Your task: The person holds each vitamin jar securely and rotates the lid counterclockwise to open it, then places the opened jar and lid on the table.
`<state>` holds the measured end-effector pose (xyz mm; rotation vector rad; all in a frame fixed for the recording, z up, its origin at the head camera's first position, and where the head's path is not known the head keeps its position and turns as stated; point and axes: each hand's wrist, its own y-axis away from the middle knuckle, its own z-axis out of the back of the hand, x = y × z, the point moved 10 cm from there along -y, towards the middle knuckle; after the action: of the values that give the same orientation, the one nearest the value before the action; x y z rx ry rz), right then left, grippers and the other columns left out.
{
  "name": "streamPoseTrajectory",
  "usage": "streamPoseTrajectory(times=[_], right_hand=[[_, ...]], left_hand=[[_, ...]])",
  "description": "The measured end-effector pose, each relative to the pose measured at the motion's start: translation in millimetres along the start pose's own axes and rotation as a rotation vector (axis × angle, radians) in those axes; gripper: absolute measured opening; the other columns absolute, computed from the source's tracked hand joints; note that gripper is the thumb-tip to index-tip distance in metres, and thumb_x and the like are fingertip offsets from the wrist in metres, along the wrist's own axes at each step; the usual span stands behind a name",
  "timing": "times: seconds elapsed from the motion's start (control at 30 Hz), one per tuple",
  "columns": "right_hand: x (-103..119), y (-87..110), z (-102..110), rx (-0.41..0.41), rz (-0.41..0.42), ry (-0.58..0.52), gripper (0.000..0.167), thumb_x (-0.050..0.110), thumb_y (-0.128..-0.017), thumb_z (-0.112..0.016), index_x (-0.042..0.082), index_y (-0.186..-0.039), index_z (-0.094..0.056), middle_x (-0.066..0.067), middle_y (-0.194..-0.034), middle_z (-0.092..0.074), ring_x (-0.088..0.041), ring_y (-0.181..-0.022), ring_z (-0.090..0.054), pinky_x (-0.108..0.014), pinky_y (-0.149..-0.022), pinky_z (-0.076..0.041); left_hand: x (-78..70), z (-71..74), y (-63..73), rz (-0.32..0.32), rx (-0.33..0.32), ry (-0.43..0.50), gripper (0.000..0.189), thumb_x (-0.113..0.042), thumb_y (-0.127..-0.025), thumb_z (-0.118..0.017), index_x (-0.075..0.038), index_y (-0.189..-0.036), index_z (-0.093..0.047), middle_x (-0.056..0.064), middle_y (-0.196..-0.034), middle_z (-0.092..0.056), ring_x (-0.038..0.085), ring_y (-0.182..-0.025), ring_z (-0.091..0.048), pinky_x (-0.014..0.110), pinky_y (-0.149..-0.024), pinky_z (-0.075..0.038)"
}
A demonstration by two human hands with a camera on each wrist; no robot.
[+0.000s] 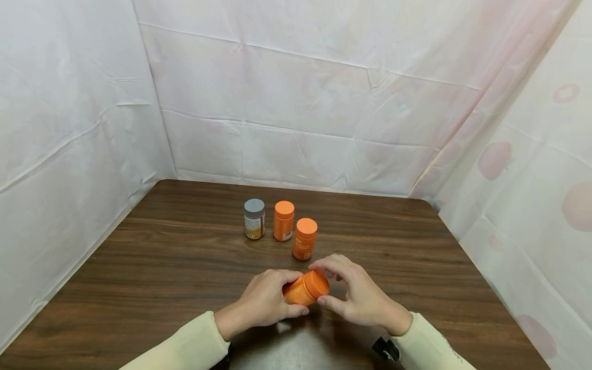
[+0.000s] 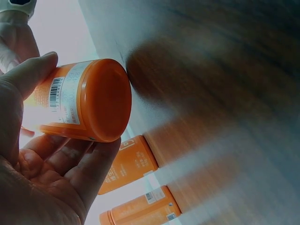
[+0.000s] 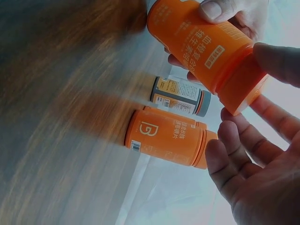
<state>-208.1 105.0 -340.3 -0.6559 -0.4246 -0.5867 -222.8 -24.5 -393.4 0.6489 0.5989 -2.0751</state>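
Observation:
A tilted orange pill bottle [image 1: 297, 293] is held over the near part of the table, its cap pointing toward the right hand. My left hand [image 1: 264, 302] grips its body, the thumb on one side and fingers on the other. The right hand [image 1: 359, 296] has its thumb and index finger at opposite sides of the orange cap [image 3: 240, 83], while its other fingers are spread apart below. A barcode label [image 2: 63, 93] and the bottle's smooth base [image 2: 110, 99] show in the left wrist view. The cap is on the bottle.
Beyond the hands, two more orange bottles stand upright, one nearer [image 1: 305, 239] and one farther [image 1: 283, 221]. To their left stands a grey-capped bottle [image 1: 254, 219]. The dark wood table [image 1: 185, 246] is bordered by pale hanging sheets [image 1: 296, 92] at the back and sides.

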Motion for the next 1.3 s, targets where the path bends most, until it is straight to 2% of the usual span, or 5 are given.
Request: streamPoseTrajectory(times=[0.27, 0.5, 0.77, 1.0, 1.3], right_hand=[[10.5, -1.7, 0.0, 0.026, 0.083, -0.027, 0.067, -0.007, -0.077, -0.079, 0.02, -0.135, -0.059, 0.005, -0.129, -0.061, -0.016, -0.119, -0.055, -0.039, -0.096, -0.051], [13.3, -0.2, -0.6, 0.028, 0.125, 0.002, 0.072, -0.014, -0.07, -0.076, 0.017, -0.133, -0.061, 0.005, -0.132, -0.058, -0.017, -0.124, -0.052, -0.035, -0.105, -0.044], [8.5, -0.5, 0.7, 0.006, 0.055, -0.005, 0.073, 0.011, -0.078, -0.087, 0.023, -0.143, -0.054, 0.005, -0.135, -0.057, -0.015, -0.121, -0.055, -0.04, -0.097, -0.051], [-4.8, 1.2, 3.1, -0.049, -0.097, 0.054, 0.055, 0.044, -0.086, -0.083, 0.026, -0.133, -0.059, 0.011, -0.115, -0.063, -0.015, -0.097, -0.06, -0.035, -0.082, -0.052], [-14.4, 3.2, 6.0, -0.092, -0.198, 0.083, 0.047, 0.05, -0.084, -0.083, 0.021, -0.117, -0.067, 0.013, -0.095, -0.063, -0.015, -0.082, -0.058, -0.033, -0.07, -0.05]], left_hand=[[-0.6, 0.2, 0.0, -0.002, 0.005, 0.001, 0.04, -0.039, -0.077, -0.091, -0.033, -0.111, -0.071, -0.021, -0.088, -0.062, 0.001, -0.073, -0.057, 0.027, -0.066, -0.046], [-1.7, 0.5, 0.8, -0.012, 0.0, -0.004, 0.04, -0.039, -0.077, -0.091, -0.031, -0.111, -0.072, -0.021, -0.088, -0.063, 0.001, -0.073, -0.057, 0.027, -0.066, -0.046], [-1.1, 0.7, 0.5, -0.001, 0.0, 0.002, 0.035, -0.039, -0.076, -0.091, -0.036, -0.103, -0.069, -0.02, -0.083, -0.06, 0.002, -0.069, -0.055, 0.027, -0.062, -0.045], [-1.0, 1.1, 0.6, 0.002, -0.008, 0.001, 0.034, -0.039, -0.076, -0.091, -0.037, -0.102, -0.068, -0.019, -0.08, -0.059, 0.003, -0.068, -0.054, 0.027, -0.061, -0.045], [-0.3, 0.9, 0.9, 0.005, -0.012, 0.002, 0.035, -0.038, -0.076, -0.091, -0.038, -0.102, -0.069, -0.02, -0.081, -0.059, 0.003, -0.068, -0.054, 0.027, -0.061, -0.044]])
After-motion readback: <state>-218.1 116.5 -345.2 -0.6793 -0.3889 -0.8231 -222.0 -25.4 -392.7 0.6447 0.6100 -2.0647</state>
